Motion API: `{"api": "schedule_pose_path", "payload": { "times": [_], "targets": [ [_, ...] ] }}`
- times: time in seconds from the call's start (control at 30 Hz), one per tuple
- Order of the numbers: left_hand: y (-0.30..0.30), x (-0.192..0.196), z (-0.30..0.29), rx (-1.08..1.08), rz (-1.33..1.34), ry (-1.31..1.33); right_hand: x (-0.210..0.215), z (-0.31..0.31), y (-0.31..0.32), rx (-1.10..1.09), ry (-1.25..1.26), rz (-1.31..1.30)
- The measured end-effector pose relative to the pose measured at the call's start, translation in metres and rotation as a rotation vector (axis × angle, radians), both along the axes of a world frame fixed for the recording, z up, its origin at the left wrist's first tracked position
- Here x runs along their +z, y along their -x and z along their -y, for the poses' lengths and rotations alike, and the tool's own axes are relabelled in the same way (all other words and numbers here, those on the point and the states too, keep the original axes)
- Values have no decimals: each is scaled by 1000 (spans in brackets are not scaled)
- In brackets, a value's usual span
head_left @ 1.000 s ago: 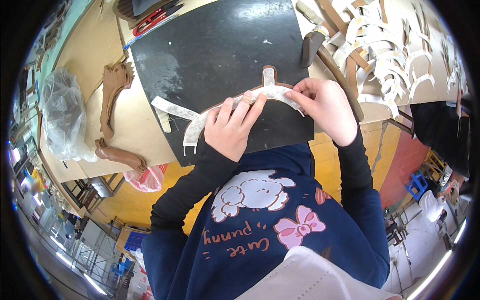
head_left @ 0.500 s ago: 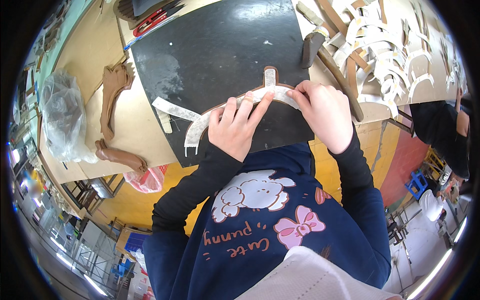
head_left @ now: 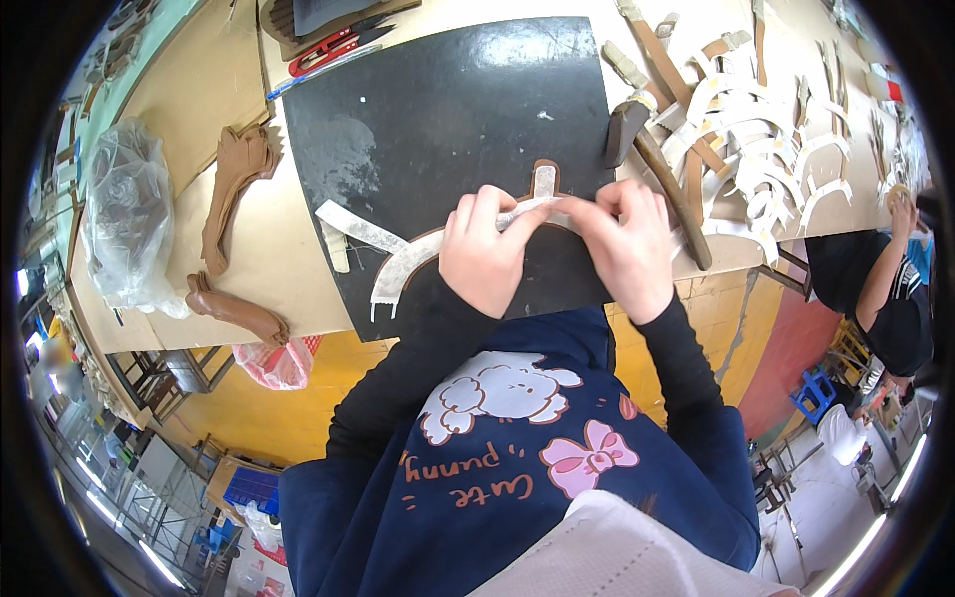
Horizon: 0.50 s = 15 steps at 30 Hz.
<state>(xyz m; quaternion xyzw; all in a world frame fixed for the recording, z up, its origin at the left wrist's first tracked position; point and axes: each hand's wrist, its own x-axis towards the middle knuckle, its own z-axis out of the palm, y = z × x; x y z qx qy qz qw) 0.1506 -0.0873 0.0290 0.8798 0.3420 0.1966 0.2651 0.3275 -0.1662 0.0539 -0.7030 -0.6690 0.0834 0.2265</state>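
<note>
A curved brown leather strip faced with white backing (head_left: 403, 267) lies on a black mat (head_left: 448, 119), with a short tab (head_left: 545, 181) standing up from its far edge. A white side arm of it reaches to the left. My left hand (head_left: 482, 249) pinches the strip's middle, thumb and fingers closed on its edge. Close beside it, just below the tab, my right hand (head_left: 632, 244) grips the strip with bent fingers, and the two thumbs nearly meet. The strip's right end is mostly hidden by my right hand.
A hammer (head_left: 627, 127) lies at the mat's right edge. Beyond it are many white-backed curved pieces (head_left: 776, 149). At left are stacked brown leather pieces (head_left: 231, 199), another brown stack (head_left: 239, 310) and a clear plastic bag (head_left: 129, 219). Red thread snips (head_left: 323, 52) lie at the back.
My left hand's spread fingers have drawn in to a pinch. My right hand has moved left along the strip, toward the tab and the left hand. The view has shifted slightly.
</note>
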Motion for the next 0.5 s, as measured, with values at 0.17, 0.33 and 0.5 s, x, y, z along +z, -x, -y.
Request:
{"api": "schedule_pose_path", "payload": {
  "times": [0.17,0.33,0.5],
  "targets": [
    [-1,-8,-9,84,213,127,-4,3,15,-17,147,121],
    [2,-7,-9,-9,121,85,-2,-1,19,-22,152,130],
    [-2,-6,-8,81,191,91,-3,-4,36,-75,154,271]
  ]
}}
